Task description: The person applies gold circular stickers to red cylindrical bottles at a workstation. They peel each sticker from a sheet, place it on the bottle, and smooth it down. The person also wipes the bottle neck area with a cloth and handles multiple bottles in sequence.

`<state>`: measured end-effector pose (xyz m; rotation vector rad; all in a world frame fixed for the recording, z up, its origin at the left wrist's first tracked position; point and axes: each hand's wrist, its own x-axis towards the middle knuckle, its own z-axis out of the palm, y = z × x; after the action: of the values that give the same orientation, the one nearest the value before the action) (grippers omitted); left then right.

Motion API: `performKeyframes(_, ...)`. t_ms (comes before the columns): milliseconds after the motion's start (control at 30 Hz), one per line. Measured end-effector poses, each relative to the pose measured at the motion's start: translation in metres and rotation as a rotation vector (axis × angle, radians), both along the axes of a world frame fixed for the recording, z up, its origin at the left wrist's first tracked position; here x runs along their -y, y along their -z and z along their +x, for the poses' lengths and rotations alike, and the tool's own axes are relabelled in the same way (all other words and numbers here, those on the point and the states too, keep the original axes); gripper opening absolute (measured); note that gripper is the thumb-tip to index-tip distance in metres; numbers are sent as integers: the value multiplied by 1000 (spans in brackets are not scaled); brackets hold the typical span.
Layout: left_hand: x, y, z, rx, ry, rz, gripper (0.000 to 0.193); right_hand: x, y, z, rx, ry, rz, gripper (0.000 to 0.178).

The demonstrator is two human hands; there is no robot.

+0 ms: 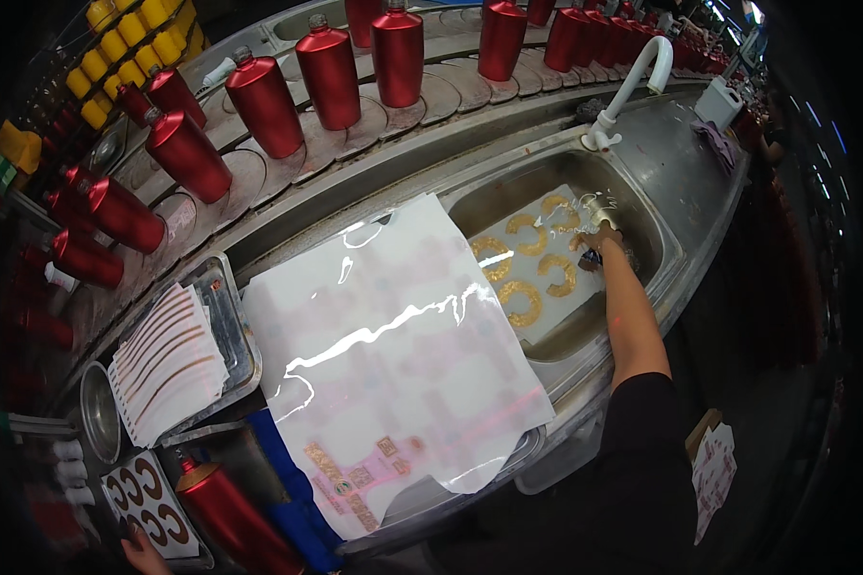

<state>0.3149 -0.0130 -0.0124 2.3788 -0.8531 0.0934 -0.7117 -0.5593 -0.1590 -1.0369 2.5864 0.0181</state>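
Note:
My right hand reaches into the sink basin, at the right edge of a submerged sheet with gold C-shaped decals. Its fingers point left and look spread; a small dark thing shows under them, too unclear to name. At the lower left, my left hand is partly cut off by the dark rim. Its visible fingers are stretched out beside a sheet with brown C-shaped decals. A glossy red bottle lies tilted just right of that hand, next to a blue cloth.
A large wet translucent sheet covers the counter left of the basin. Strips with brown lines lie on a metal tray. Red bottles stand along a conveyor behind. A white faucet rises behind the sink.

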Motion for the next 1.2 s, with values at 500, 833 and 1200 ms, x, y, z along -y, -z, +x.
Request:
performKeyframes(500,40,-44,-110,327,-60,188,42,5,-13,24,138,-100,44,51)
performKeyframes(833,-16,32,10,-143,-28,-45,39,-2,3,0,793,298,-49,23)
performKeyframes(1200,-14,36,-21,-174,-11,-81,34,6,2,16,369,-24,-28,37)
